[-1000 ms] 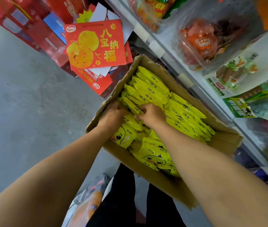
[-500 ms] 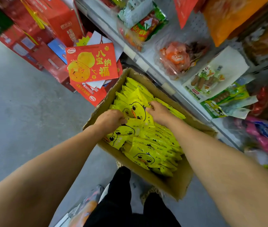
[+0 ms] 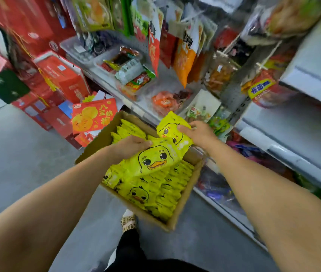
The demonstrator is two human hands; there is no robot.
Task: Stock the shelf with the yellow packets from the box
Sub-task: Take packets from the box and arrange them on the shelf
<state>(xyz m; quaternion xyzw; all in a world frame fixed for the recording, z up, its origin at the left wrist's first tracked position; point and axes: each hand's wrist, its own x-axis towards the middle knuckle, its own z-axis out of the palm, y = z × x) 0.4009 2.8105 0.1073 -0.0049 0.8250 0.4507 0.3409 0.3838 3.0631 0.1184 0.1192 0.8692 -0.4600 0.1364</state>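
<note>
Head view: left hand (image 3: 130, 144) grips a duck-faced yellow packet (image 3: 155, 160) just above the open cardboard box (image 3: 185, 195), right hand (image 3: 199, 131) pinches a second packet (image 3: 170, 126) up near the shelf (image 3: 296, 132); more yellow packets (image 3: 167, 189) fill the box.

I record the packets (image 3: 156, 160) as bright yellow, each printed with a black-outlined duck face and orange beak. The box (image 3: 183, 203) is plain brown cardboard. The gift carton (image 3: 94, 115) beside it is red with orange circles and yellow characters. I note grey floor (image 3: 18, 154), white shelf edging (image 3: 293, 134), and a leopard-patterned shoe (image 3: 128, 222).
</note>
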